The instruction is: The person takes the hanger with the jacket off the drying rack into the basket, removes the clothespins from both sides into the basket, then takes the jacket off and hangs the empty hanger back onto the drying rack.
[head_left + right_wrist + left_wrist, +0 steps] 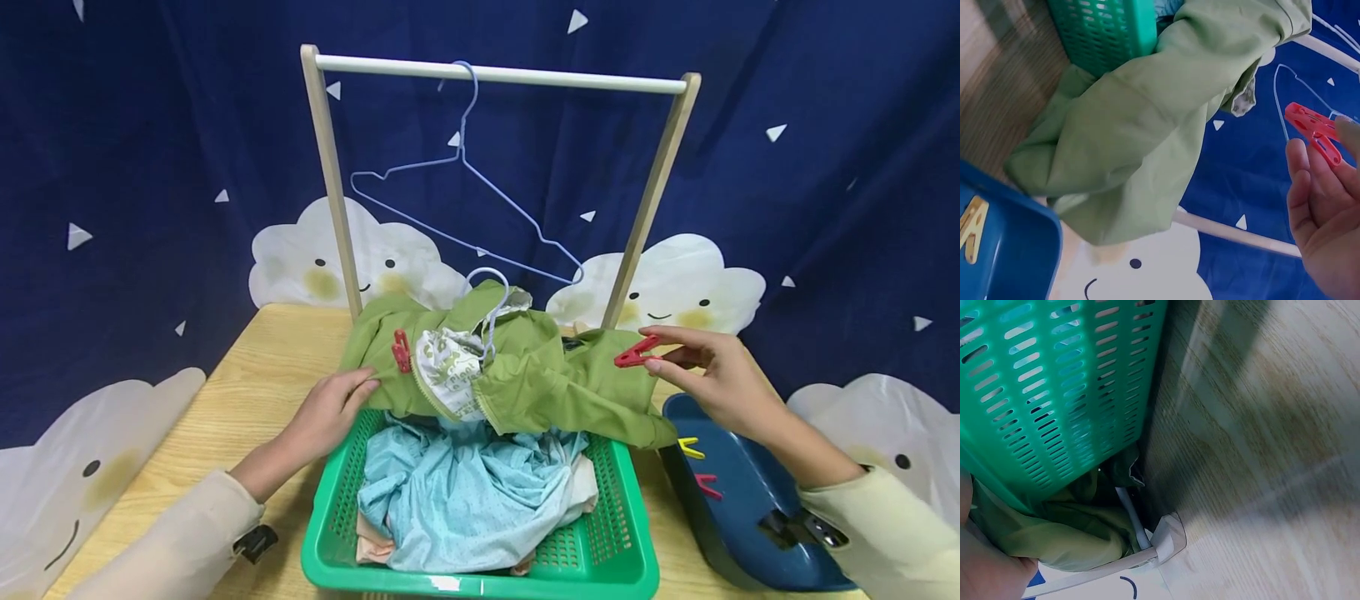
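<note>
A green jacket (540, 375) with a patterned white lining lies across the back of the green basket (480, 586), a pale hanger hook (497, 275) rising from its collar. One red clothespin (402, 351) is clipped on the jacket's left side. My left hand (326, 412) pinches the jacket cloth just below that clothespin. Over the jacket's right sleeve, my right hand (716, 375) holds a second red clothespin (1315, 132) between thumb and fingers, its jaws pointing left toward the cloth in the head view.
Light blue cloth (472, 500) fills the basket. At the right stands a dark blue tub (750, 500) with a yellow clothespin (691, 448) and a red one. Behind, a bare blue hanger (487, 225) hangs from the white rail (562, 77) of a wooden rack.
</note>
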Demonstrator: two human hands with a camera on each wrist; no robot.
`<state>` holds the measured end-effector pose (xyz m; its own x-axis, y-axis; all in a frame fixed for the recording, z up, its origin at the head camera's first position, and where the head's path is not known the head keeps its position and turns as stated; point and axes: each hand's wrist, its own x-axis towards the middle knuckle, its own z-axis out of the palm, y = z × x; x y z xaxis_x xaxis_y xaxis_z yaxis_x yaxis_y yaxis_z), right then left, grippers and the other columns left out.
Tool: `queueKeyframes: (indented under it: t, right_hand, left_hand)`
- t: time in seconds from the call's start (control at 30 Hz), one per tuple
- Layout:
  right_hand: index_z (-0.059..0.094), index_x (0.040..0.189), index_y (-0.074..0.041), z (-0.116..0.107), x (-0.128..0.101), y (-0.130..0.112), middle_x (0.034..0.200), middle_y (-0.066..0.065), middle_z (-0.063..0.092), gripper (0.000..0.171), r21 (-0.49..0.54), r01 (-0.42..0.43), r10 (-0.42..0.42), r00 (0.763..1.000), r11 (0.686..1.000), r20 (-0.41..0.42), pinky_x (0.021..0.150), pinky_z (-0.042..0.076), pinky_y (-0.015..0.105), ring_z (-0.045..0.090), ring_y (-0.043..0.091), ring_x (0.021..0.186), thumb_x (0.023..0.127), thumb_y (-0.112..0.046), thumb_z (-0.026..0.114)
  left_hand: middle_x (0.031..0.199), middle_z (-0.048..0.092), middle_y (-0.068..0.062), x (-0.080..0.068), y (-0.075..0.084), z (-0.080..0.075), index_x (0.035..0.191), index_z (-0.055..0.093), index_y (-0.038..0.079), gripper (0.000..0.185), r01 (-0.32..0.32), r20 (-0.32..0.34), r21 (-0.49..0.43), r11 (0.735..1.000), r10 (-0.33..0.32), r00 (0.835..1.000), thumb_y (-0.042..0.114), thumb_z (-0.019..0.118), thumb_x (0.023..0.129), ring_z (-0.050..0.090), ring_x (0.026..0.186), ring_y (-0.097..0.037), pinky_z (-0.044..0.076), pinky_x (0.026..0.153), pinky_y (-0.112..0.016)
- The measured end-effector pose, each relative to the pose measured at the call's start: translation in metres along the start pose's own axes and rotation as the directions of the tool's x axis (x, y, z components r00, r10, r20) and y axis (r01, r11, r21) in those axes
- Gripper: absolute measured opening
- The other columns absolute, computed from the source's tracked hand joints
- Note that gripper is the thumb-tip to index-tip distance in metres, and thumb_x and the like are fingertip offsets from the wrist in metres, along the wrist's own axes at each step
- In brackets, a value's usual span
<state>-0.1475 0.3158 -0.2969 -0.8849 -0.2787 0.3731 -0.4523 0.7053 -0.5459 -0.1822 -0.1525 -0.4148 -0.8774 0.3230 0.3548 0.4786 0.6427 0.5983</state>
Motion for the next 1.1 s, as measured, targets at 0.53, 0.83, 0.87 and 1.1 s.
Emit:
queueKeyframes:
  t: [0.53,0.83,0.87,1.1]
  right_hand:
    - [0.064,0.126,0.002,-0.023,-0.018,0.039,0.101,-0.029,0.064,0.037,-0.034,-0.04,0.041,0.999,0.999,0.034,0.067,0.052,0.01,0.066,-0.009,0.082,0.09,0.001,0.072]
    - [0.062,0.126,0.001,-0.034,-0.029,0.063,0.109,0.02,0.071,0.034,-0.115,-0.106,0.119,0.986,0.988,0.118,0.068,0.054,0.012,0.063,-0.013,0.086,0.094,-0.006,0.07]
    - [0.061,0.126,0.002,-0.035,-0.031,0.067,0.109,0.022,0.07,0.034,-0.118,-0.109,0.124,0.983,0.987,0.132,0.067,0.054,0.013,0.063,-0.012,0.085,0.094,-0.005,0.07]
    - [0.062,0.12,0.007,-0.041,-0.043,0.09,0.108,0.023,0.07,0.03,-0.132,-0.159,0.186,0.956,0.978,0.227,0.063,0.056,0.02,0.064,-0.009,0.08,0.092,-0.002,0.071]
  left_hand:
    - [0.07,0.053,0.002,0.0,-0.001,-0.004,0.085,0.063,0.012,0.021,0.002,-0.005,0.009,1.0,-0.002,1.0,0.011,0.055,0.104,0.055,0.073,-0.014,0.047,0.073,-0.04]
    - [0.077,0.063,-0.005,0.002,-0.002,-0.002,0.094,0.068,0.007,0.017,0.018,0.006,0.008,1.0,-0.018,1.0,0.011,0.055,0.104,0.065,0.082,-0.023,0.051,0.079,-0.047]
    - [0.075,0.061,-0.004,0.002,-0.002,-0.002,0.093,0.068,0.008,0.017,0.017,0.008,0.008,1.0,-0.017,1.0,0.011,0.055,0.104,0.063,0.08,-0.022,0.051,0.077,-0.046]
    - [0.069,0.051,0.001,0.001,-0.001,-0.001,0.087,0.065,0.01,0.02,0.017,0.012,0.004,1.0,-0.017,1.0,0.011,0.054,0.104,0.055,0.074,-0.016,0.048,0.074,-0.042]
